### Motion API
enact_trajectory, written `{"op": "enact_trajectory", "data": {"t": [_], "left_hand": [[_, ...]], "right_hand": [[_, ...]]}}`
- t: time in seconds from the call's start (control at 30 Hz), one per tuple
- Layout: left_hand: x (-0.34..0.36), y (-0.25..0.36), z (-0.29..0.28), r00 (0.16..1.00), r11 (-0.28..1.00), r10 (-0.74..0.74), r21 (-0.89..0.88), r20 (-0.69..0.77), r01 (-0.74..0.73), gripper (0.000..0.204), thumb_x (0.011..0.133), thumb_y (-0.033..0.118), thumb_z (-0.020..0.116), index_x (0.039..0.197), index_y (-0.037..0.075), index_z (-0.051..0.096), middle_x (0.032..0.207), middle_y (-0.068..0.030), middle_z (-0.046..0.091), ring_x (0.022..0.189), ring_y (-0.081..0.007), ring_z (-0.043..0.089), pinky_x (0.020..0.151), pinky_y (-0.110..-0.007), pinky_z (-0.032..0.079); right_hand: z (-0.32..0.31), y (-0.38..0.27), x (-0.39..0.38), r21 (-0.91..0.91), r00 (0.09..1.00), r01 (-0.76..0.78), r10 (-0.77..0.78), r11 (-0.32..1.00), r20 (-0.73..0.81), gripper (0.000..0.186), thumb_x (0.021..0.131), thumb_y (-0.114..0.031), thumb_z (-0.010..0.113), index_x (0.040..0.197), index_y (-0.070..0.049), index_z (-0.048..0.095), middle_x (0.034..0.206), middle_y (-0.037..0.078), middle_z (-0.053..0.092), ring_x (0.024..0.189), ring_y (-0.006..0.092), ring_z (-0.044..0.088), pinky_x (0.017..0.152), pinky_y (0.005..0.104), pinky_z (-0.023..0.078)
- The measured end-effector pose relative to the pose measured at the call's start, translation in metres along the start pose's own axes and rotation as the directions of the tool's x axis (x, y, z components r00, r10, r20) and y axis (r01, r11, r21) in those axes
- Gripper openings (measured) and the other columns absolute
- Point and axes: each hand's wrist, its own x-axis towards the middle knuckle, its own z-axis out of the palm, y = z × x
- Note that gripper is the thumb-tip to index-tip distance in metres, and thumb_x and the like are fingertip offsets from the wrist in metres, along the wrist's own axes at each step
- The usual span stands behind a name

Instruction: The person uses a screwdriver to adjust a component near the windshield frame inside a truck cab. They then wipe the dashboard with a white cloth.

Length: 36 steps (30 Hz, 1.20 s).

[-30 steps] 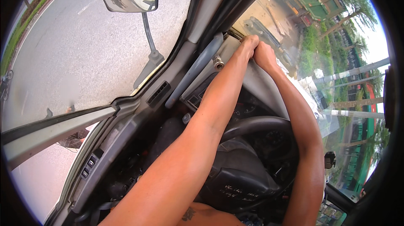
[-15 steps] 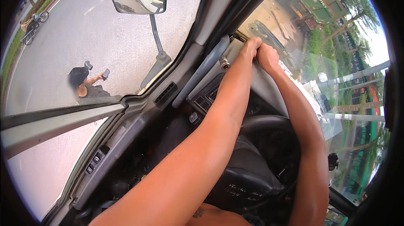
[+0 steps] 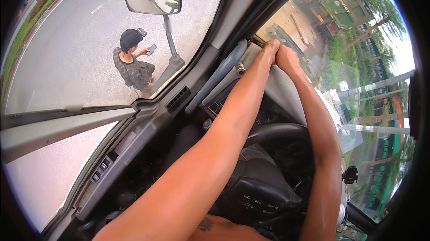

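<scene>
both arms reach out over the steering wheel (image 3: 280, 133), and the left hand (image 3: 270, 47) and right hand (image 3: 287, 56) meet at the far corner of the dashboard (image 3: 283, 93), close to the windshield (image 3: 333, 73). as for progress, my judgement is that the work is in hand rather than finished, since both hands are at the same spot and neither is drawn back. no finished result shows there, and how much is left cannot be read from this view.

the dashboard lies directly under the grip, its pale top running from beneath the hands back toward the wheel. the fingers of both hands look curled in, knuckles up, the two hands side by side and seemingly touching. their fingertips are hidden, so i cannot tell whether the grip pinches anything or is simply bunched on the surface.

a round metal fitting (image 3: 240, 69) sits near the left hand, below it and to its left, apart from it. a grey-blue bar (image 3: 219, 75) runs along the pillar side, further left, also apart from the hand. white papers (image 3: 330, 99) lie along the glass to the right of the right forearm, untouched by either hand.
</scene>
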Motion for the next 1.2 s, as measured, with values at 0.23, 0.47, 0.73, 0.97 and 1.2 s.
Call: {"op": "enact_trajectory", "data": {"t": [0.23, 0.47, 0.73, 0.97, 1.2], "left_hand": [[-0.126, -0.013, 0.034, 0.996, 0.971, 0.07, 0.227, 0.062, -0.082, 0.037, 0.095, 0.029, 0.044, 0.106, -0.002, 0.059, 0.1, -0.0177, 0.065, 0.078, -0.027, 0.069, 0.065, -0.044, 0.058], [-0.323, -0.007, 0.051, 0.837, 0.606, 0.327, 0.583, 0.438, -0.541, 0.054, 0.096, 0.02, 0.052, 0.141, -0.008, 0.042, 0.102, -0.0143, 0.063, 0.085, -0.0187, 0.067, 0.074, -0.03, 0.053], [-0.608, -0.031, 0.096, 0.121, -0.065, 0.933, 0.491, 0.338, -0.869, 0.012, 0.089, 0.014, 0.064, 0.089, 0.003, 0.069, 0.084, -0.0079, 0.063, 0.075, -0.0201, 0.067, 0.059, -0.026, 0.053], [-0.607, -0.014, 0.067, 0.251, -0.461, 0.288, 0.363, 0.924, -0.809, 0.018, 0.074, 0.004, 0.068, 0.09, 0.013, 0.071, 0.087, -0.0026, 0.063, 0.074, -0.0209, 0.064, 0.06, -0.031, 0.05], [-0.595, 0.025, 0.028, 0.843, -0.48, 0.295, 0.833, 0.45, -0.277, 0.033, 0.087, 0.0, 0.061, 0.119, 0.008, 0.065, 0.091, -0.0096, 0.062, 0.082, -0.0244, 0.062, 0.072, -0.037, 0.05]], "right_hand": [[-0.039, 0.032, -0.038, -0.004, 0.983, 0.108, -0.106, 0.994, 0.147, 0.027, 0.084, -0.02, 0.064, 0.102, -0.002, 0.071, 0.096, 0.027, 0.069, 0.095, 0.0427, 0.067, 0.079, 0.0491, 0.053], [-0.107, 0.055, -0.199, 0.454, 0.985, -0.067, 0.133, 0.888, -0.114, 0.037, 0.09, -0.03, 0.067, 0.119, -0.007, 0.07, 0.079, 0.014, 0.071, 0.07, 0.0227, 0.067, 0.063, 0.0364, 0.05], [-0.066, 0.107, -0.259, 0.754, 0.926, -0.072, 0.324, 0.653, -0.192, 0.035, 0.091, -0.028, 0.07, 0.117, -0.006, 0.071, 0.066, 0.001, 0.063, 0.062, 0.0049, 0.056, 0.058, 0.0226, 0.041], [-0.068, 0.111, -0.258, 0.72, 0.938, -0.051, 0.281, 0.692, -0.204, 0.038, 0.088, -0.036, 0.07, 0.114, -0.008, 0.073, 0.068, 0.006, 0.066, 0.065, 0.0115, 0.062, 0.064, 0.0281, 0.047], [-0.069, 0.114, -0.268, 0.679, 0.941, -0.062, 0.269, 0.731, -0.204, 0.04, 0.087, -0.042, 0.067, 0.11, -0.01, 0.074, 0.075, 0.012, 0.07, 0.073, 0.0239, 0.069, 0.073, 0.0347, 0.051]]}}
